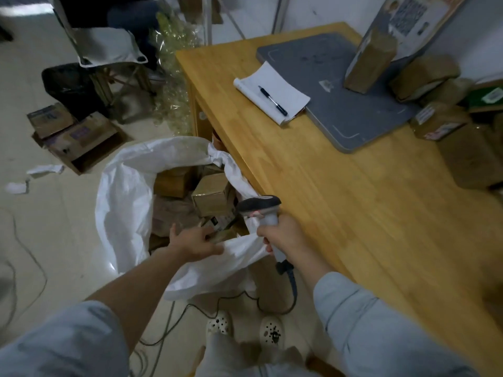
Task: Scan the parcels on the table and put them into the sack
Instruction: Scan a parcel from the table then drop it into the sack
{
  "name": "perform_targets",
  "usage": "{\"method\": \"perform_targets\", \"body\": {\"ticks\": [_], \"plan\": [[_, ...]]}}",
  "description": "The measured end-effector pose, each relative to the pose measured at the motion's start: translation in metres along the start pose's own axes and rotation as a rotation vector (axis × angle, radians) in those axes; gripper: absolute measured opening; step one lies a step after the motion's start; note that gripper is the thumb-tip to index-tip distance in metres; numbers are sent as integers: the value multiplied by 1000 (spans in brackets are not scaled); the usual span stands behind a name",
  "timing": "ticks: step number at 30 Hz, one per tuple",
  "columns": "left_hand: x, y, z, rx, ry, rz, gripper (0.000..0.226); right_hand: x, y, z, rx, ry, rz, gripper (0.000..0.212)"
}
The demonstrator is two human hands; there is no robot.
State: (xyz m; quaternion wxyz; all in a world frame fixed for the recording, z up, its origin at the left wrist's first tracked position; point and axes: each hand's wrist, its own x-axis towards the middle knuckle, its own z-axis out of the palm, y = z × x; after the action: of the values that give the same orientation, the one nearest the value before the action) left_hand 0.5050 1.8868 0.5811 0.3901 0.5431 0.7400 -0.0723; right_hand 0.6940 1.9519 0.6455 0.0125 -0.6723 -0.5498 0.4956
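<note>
My right hand (pixel 280 235) is wrapped firmly round the handle of the scanner (pixel 261 206), its head pointing away from me over the sack (pixel 122 191), presumably kept ready for the next label. My left hand (pixel 196 242) lies across the sack's near rim, thumb on the cloth and fingers dipping inside. Their tips are hidden, so I cannot tell whether they pinch the cloth or only press it down. Judged purpose: holding the mouth wide beside the table (pixel 326 191). Several parcels (pixel 212 195) already sit in the sack. Others (pixel 424 77) remain on the table's far right, one standing on a grey pad (pixel 353 118). That pile is cut off by the frame edge, so the count is unknown. Labels are too blurred to read.
</note>
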Motion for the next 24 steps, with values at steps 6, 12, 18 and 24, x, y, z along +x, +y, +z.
{"method": "perform_targets", "body": {"ticks": [6,12,18,24], "plan": [[-4,67,-38,-222,606,348,76,-33,5,-46,643,-203,195,19],[-2,179,-41,-116,552,525,81,-66,50,-115,1019,-127,123,18],[-27,309,-6,-81,394,715,57,-107,127,-193,1259,135,41,20],[-50,431,63,32,220,874,43,-155,227,-268,1353,425,12,11]]}}
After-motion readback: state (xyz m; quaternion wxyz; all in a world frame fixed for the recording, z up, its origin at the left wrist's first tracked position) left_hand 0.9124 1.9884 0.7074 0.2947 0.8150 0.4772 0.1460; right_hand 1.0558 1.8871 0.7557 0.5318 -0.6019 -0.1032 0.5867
